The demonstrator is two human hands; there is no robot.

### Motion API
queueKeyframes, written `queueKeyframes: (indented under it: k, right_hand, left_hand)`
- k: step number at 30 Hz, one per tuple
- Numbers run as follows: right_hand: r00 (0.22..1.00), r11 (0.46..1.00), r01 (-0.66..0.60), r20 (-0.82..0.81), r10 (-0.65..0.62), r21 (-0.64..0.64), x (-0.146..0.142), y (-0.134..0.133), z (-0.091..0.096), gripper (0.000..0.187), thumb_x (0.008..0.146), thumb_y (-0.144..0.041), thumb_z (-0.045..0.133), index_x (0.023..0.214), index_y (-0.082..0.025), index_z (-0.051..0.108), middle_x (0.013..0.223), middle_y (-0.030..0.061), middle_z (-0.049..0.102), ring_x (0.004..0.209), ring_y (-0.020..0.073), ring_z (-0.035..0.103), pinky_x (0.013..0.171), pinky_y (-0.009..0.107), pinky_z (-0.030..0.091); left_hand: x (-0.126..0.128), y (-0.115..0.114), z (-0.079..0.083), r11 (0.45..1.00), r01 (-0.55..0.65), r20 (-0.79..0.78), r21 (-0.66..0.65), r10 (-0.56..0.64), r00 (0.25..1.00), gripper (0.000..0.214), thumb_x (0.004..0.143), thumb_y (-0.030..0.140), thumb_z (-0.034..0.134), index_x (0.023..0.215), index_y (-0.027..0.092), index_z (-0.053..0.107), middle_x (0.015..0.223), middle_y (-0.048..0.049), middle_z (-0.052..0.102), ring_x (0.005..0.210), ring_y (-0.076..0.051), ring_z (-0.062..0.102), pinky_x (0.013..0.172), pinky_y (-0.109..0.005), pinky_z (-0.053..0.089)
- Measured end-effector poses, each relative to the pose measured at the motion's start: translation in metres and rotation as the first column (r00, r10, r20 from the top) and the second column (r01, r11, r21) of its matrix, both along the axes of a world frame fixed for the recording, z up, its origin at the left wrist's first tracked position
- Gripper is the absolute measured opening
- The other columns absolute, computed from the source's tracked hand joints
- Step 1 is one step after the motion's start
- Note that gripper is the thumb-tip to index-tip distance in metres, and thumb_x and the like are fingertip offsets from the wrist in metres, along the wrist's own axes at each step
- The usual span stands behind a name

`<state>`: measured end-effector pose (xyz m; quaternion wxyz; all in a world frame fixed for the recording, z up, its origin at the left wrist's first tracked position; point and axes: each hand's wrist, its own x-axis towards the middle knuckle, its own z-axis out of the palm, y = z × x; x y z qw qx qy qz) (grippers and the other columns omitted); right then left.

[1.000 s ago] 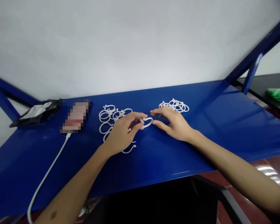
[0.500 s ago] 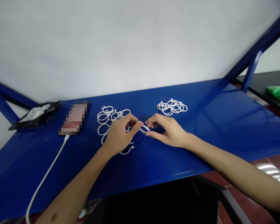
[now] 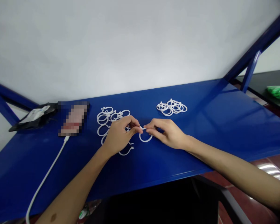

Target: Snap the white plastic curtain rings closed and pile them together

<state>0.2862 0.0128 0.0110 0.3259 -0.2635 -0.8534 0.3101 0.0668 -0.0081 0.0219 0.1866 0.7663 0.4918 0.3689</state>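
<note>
Between my two hands, a white plastic curtain ring [image 3: 146, 141] hangs downward as a loop. My left hand [image 3: 118, 133] pinches the ring's upper left with thumb and index finger. The fingers of my right hand [image 3: 169, 133] pinch its upper right, close to the left fingertips. The clasp area at the top is partly hidden by the fingers. Behind and under my left hand lie several similar white rings [image 3: 98, 130], some with open ends. Farther off, beyond my right hand, is a bunch of several ring-shaped white rings [image 3: 167, 114] with small clasps.
All this lies on a blue table [image 3: 210, 118] against a pale wall. At the left are a blurred-out phone [image 3: 74, 119] with a white charging cable [image 3: 46, 172] and a black plastic packet [image 3: 35, 116]. A green bag [image 3: 278, 93] sits on a dark surface far right.
The held ring has turned from edge-on to a loop hanging below the fingertips. My right fingers have closed onto its top, nearer to my left hand.
</note>
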Motion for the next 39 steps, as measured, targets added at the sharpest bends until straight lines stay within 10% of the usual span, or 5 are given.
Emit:
queueKeyframes:
  k: [10,13,18,30,39]
  right_hand:
    - [0.991,0.978,-0.118,0.084,0.104,0.172,0.002,0.001,0.007,0.022,0.104,-0.026,0.044,0.107,-0.017,0.064,0.097,0.0078,0.069,0.088,0.0174,0.064,0.079,0.033,0.054]
    - [0.989,0.956,0.089,0.092,-0.119,0.278,0.014,0.023,0.014,0.022,0.102,-0.025,0.047,0.106,-0.019,0.067,0.101,0.0086,0.069,0.091,0.0192,0.064,0.081,0.035,0.053]
    - [0.78,0.764,0.537,0.134,-0.611,0.359,0.058,0.091,0.023,0.02,0.091,-0.024,0.057,0.096,-0.017,0.075,0.088,0.0091,0.069,0.074,0.0201,0.062,0.074,0.04,0.051]
    - [0.754,0.867,0.482,0.444,-0.484,0.127,0.077,0.132,0.012,0.018,0.084,-0.032,0.059,0.086,-0.022,0.074,0.09,0.0057,0.076,0.084,0.0233,0.066,0.076,0.04,0.05]
    - [0.762,0.777,0.525,0.214,-0.611,0.348,0.064,0.107,0.022,0.021,0.091,-0.032,0.056,0.085,-0.019,0.072,0.09,0.0087,0.071,0.081,0.0228,0.061,0.078,0.042,0.049]
  left_hand:
    - [-0.001,0.001,-0.009,0.992,0.049,-0.128,0.119,-0.033,0.991,0.025,0.093,0.042,0.061,0.077,0.023,0.064,0.072,0.0016,0.066,0.075,-0.017,0.061,0.077,-0.033,0.047]
    - [-0.007,0.005,-0.01,0.992,-0.006,-0.214,0.122,0.032,0.976,0.016,0.092,0.039,0.063,0.091,0.023,0.064,0.079,0.0007,0.067,0.084,-0.019,0.06,0.088,-0.038,0.046]
    - [-0.02,0.01,-0.012,0.993,-0.103,-0.394,0.057,0.117,0.912,0.016,0.092,0.034,0.06,0.102,0.022,0.063,0.104,-0.0045,0.067,0.105,-0.028,0.055,0.099,-0.05,0.041]
    - [-0.02,0.01,-0.011,0.993,-0.111,-0.509,-0.042,0.074,0.858,0.014,0.09,0.033,0.061,0.096,0.021,0.067,0.107,-0.0058,0.062,0.111,-0.029,0.051,0.105,-0.052,0.037]
    - [-0.019,0.01,-0.013,0.997,-0.048,-0.481,0.053,0.067,0.874,0.008,0.091,0.026,0.061,0.088,0.021,0.067,0.098,-0.0041,0.065,0.102,-0.026,0.052,0.103,-0.051,0.037]
